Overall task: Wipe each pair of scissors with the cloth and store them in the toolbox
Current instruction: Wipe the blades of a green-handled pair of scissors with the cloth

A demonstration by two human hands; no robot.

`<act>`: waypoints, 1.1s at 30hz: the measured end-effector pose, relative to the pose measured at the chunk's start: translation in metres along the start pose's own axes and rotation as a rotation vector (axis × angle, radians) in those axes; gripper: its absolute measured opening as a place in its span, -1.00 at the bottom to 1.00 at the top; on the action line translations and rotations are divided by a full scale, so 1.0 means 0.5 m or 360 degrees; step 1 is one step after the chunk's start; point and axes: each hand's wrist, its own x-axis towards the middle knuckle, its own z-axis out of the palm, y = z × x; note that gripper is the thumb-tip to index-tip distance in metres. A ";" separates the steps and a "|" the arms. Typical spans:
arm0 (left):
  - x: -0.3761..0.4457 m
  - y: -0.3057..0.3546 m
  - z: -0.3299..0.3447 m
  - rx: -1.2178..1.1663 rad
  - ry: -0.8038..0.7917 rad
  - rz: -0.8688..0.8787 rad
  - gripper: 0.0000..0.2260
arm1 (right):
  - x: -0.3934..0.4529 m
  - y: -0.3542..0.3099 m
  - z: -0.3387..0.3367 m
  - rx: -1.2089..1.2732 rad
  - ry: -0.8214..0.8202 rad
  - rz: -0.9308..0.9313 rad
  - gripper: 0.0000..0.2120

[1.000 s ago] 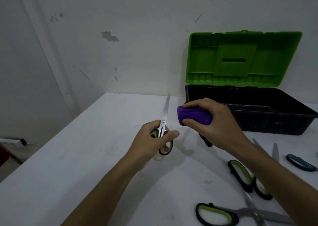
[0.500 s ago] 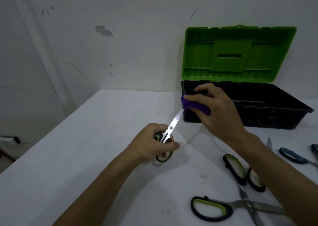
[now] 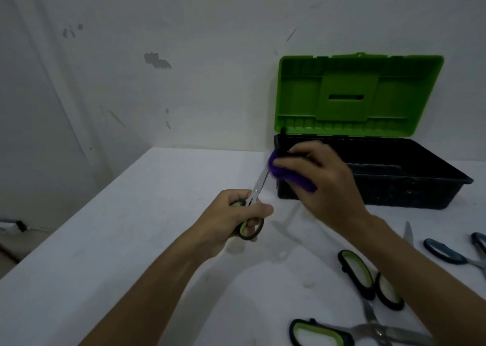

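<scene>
My left hand point(image 3: 234, 216) grips the black and green handles of a pair of scissors point(image 3: 256, 190), whose blades point up and to the right. My right hand point(image 3: 320, 185) holds a purple cloth point(image 3: 278, 168) wrapped around the upper part of the blades, hiding their tips. Just behind the cloth stands the toolbox point(image 3: 394, 190), a black tub with its green lid point(image 3: 357, 95) raised against the wall.
On the white table point(image 3: 131, 240) at the right lie more scissors: a green-handled pair point(image 3: 368, 280), another green-handled pair point(image 3: 323, 332) at the front, and a blue-handled pair point(image 3: 444, 251) at the far right. The table's left edge drops off to the floor.
The scissors tilted from upright to leaning right. My right hand carried the cloth along the blades up towards the tips, in front of the toolbox corner.
</scene>
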 end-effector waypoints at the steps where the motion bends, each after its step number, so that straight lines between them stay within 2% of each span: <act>1: 0.007 0.009 0.005 -0.0066 -0.0021 -0.0013 -0.76 | -0.005 -0.006 0.003 0.0001 -0.0047 -0.0120 -0.64; 3: 0.020 0.025 0.012 -0.0132 -0.0080 -0.0020 -0.78 | -0.006 0.000 0.009 -0.0002 -0.0064 -0.0183 -0.66; 7: 0.040 0.040 0.022 -0.0124 -0.0197 -0.0044 -0.74 | 0.023 0.070 -0.002 -0.0083 0.0050 0.0151 -0.63; 12: 0.103 0.067 0.027 0.0526 -0.0155 0.0093 -0.77 | 0.053 0.150 -0.052 -0.0048 -0.0054 0.0635 -0.65; 17: 0.237 0.149 0.055 0.0910 -0.0141 0.0243 -0.70 | 0.064 0.228 -0.120 -0.0066 -0.0167 0.0953 -0.65; 21: 0.393 0.172 0.079 0.1280 -0.0340 0.0216 -0.69 | 0.070 0.295 -0.165 -0.0129 -0.0335 0.1098 -0.68; 24: 0.494 0.151 0.116 0.1450 -0.0492 0.0173 -0.76 | 0.059 0.343 -0.181 -0.0149 -0.0464 0.1205 -0.71; 28: 0.580 0.093 0.160 0.1432 -0.0673 0.0156 -0.88 | 0.035 0.390 -0.187 -0.0141 -0.0505 0.1333 -0.71; 31: 0.621 0.039 0.186 0.1457 -0.0870 0.0105 -0.70 | 0.011 0.422 -0.189 -0.0134 -0.0552 0.1386 -0.71; 33: 0.634 0.009 0.199 0.1541 -0.0982 0.0107 -0.66 | 0.000 0.436 -0.192 -0.0118 -0.0565 0.1399 -0.71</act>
